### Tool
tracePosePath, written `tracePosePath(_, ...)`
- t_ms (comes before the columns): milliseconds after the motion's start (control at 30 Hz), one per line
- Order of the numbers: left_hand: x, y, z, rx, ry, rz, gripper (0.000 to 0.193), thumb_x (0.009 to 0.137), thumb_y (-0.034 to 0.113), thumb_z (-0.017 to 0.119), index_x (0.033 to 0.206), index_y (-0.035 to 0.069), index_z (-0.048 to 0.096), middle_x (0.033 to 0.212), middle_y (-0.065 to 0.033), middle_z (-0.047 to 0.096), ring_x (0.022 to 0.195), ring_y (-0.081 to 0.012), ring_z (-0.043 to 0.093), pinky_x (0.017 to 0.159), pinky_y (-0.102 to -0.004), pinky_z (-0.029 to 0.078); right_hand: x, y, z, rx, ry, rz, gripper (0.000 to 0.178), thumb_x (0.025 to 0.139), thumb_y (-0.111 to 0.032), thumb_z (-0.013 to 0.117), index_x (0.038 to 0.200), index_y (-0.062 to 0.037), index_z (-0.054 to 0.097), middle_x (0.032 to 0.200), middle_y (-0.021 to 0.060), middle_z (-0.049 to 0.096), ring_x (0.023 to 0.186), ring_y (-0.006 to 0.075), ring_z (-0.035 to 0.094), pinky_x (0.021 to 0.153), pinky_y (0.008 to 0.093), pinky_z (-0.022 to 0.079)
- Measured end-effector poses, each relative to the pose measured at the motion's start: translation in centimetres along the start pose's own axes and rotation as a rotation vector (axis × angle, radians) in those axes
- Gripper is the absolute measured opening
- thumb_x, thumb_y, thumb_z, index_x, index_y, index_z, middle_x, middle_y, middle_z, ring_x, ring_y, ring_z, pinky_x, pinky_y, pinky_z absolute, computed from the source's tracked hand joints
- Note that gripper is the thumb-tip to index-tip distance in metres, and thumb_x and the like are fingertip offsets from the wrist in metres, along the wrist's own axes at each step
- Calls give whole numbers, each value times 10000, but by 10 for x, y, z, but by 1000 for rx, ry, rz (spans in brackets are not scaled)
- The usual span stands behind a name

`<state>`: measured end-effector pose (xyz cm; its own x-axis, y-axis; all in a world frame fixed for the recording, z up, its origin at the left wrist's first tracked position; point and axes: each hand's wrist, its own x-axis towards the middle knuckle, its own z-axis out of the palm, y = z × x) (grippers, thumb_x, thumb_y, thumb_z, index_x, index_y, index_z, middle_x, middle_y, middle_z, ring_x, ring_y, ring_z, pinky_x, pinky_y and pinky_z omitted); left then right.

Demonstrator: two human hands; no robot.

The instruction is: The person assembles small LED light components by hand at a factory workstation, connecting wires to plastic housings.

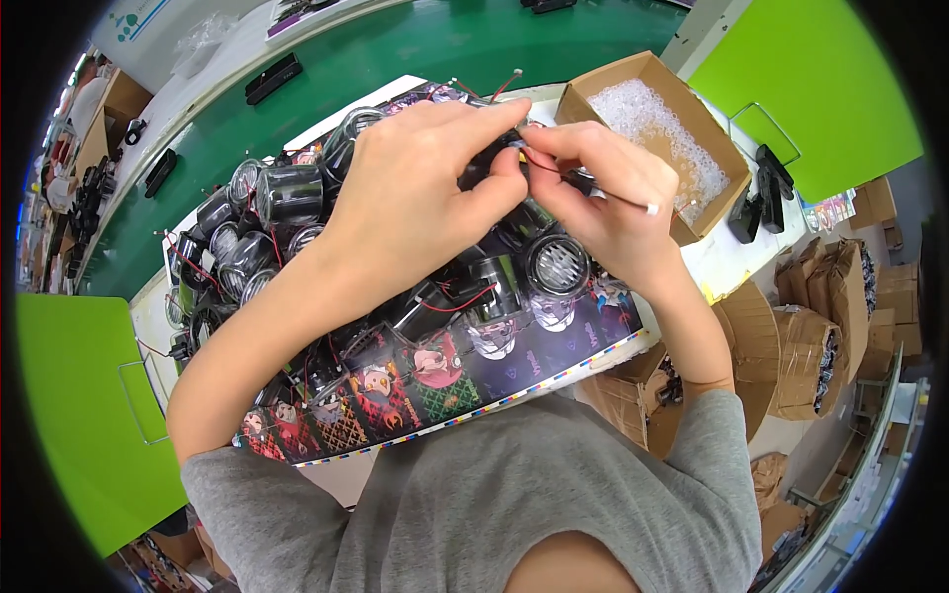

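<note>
My left hand [427,170] reaches over a heap of black cylindrical housings [291,195] and is closed on a dark part, mostly hidden behind its fingers and thumb. Close against it, my right hand [621,193] pinches a thin dark-red wire [591,184] at that part. The wire runs under the right fingers and ends in a small white plug [650,209]. Many housings in the heap have clear ribbed ends and trailing red and black wires. One round clear-fronted housing [558,265] lies just below my right hand.
Under the heap lies a colourful printed sheet [435,381]. A cardboard box of small clear pieces [647,128] stands at right, with black parts [761,193] beside it. A green work surface [415,54] stretches behind. Bright green panels [820,79] flank both sides; cartons [806,361] stand at lower right.
</note>
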<state>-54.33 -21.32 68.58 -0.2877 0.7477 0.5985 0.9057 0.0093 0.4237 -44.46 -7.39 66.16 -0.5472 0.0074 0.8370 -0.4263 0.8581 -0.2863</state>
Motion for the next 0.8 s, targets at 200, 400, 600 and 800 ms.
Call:
tracePosePath(200, -2, 1, 3, 108, 13, 84, 306, 696, 37, 597, 1002, 28, 613, 687, -102, 593, 568, -186, 550, 519, -268, 429, -3, 5, 5, -116, 22, -142, 210, 610, -66, 697, 745, -48, 536, 613, 29, 503, 520, 181, 529, 438, 281, 427)
tracePosePath(400, -1, 2, 2, 47, -39, 13, 309, 698, 35, 595, 1006, 28, 613, 690, -101, 596, 564, -170, 545, 494, -268, 417, -1, 5, 1, -155, -60, -106, 204, 615, -59, 687, 727, -42, 518, 617, 40, 511, 519, 191, 533, 429, 284, 421)
tracePosePath(600, -4, -5, 5, -91, 31, -131, 353, 715, 33, 579, 1068, 47, 595, 755, -73, 621, 612, -72, 522, 533, -206, 405, -7, -4, 1, 67, -142, 42, 298, 691, -12, 616, 978, 15, 539, 803, 130, 576, 671, 268, 584, 572, 314, 482)
tracePosePath(800, 5, -9, 0, -72, 43, 61, 355, 727, 3, 590, 1081, 34, 582, 870, -102, 612, 759, -153, 574, 681, -242, 458, -15, 1, -14, 745, -235, 395, 503, 719, 47, 587, 1202, 3, 454, 1258, 112, 420, 1108, 200, 454, 843, 325, 450)
